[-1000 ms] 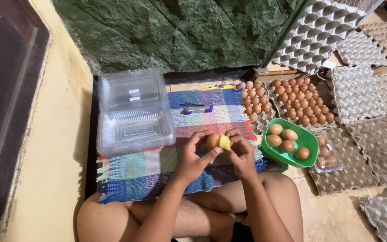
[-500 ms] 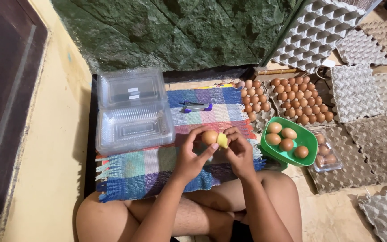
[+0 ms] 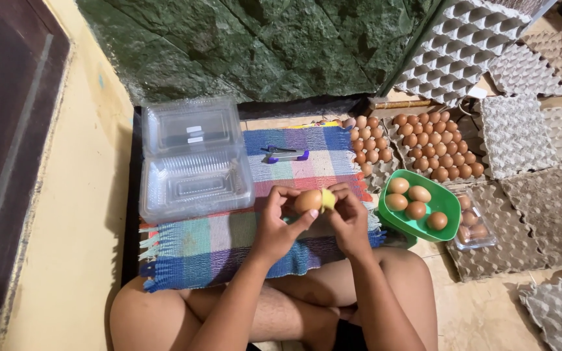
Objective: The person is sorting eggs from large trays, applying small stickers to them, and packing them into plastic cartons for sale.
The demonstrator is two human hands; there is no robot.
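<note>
While the left hand (image 3: 280,218) pinches a brown egg (image 3: 307,201) at its fingertips, the right hand (image 3: 348,218) presses a yellow pad (image 3: 327,199) against the egg's right side.

Warm, even indoor light, soft shadows, sharp focus, slight wide-angle bending at edges.

There are five brown eggs in the green bowl (image 3: 417,218) and one more egg (image 3: 308,201) between the two hands. One open clear plastic box (image 3: 193,166) with two halves lies on one checked woven mat (image 3: 229,244). One small blue tool (image 3: 285,155) lies on this mat. Two filled egg trays (image 3: 440,146) stand behind the bowl; their eggs are too many to count exactly.
</note>
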